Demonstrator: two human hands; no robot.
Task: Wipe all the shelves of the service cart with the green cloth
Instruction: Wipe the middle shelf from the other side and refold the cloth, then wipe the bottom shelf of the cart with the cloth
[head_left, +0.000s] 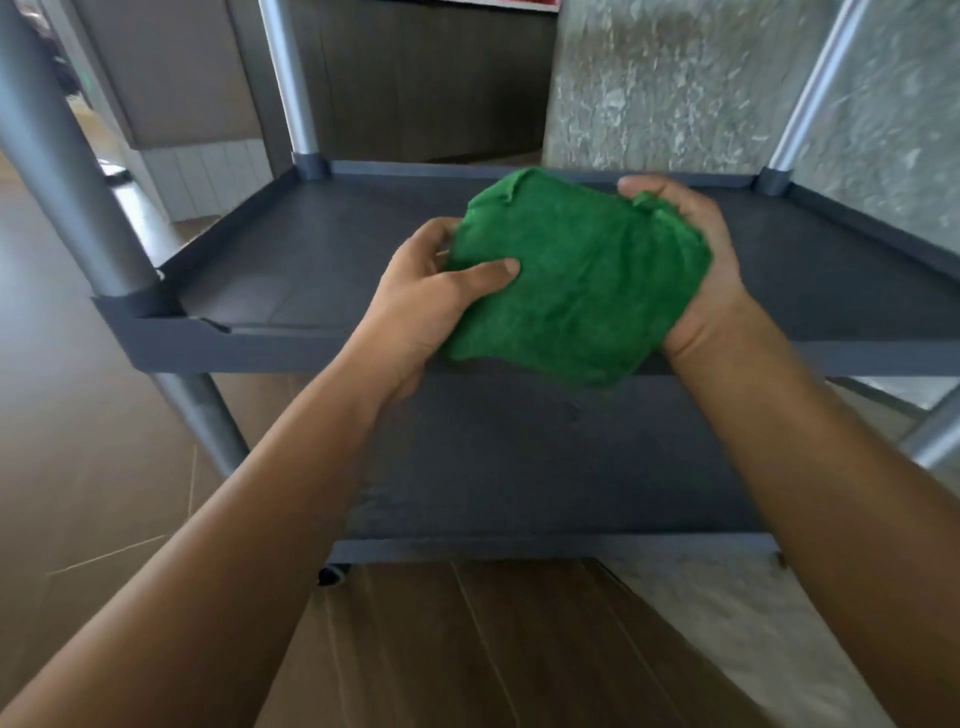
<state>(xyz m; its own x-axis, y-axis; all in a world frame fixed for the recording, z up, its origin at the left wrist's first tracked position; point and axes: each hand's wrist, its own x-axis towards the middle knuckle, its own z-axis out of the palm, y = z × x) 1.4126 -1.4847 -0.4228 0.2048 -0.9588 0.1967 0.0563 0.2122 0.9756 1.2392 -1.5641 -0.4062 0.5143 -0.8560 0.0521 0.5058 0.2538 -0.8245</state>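
A bunched green cloth (576, 275) is held up over the front edge of the cart's middle shelf (291, 270), a dark grey tray with a raised rim. My left hand (426, 306) grips the cloth's left side, thumb on top. My right hand (696, 260) cups its right side, fingers curled over the far edge. The bottom shelf (519, 467) lies below, dark grey and partly hidden by my arms.
Silver posts stand at the cart's corners: front left (67, 171), back left (288, 78), back right (815, 88). A castor (332, 574) shows under the bottom shelf. Wood floor (467, 649) lies in front, and a mottled grey wall (675, 83) stands behind.
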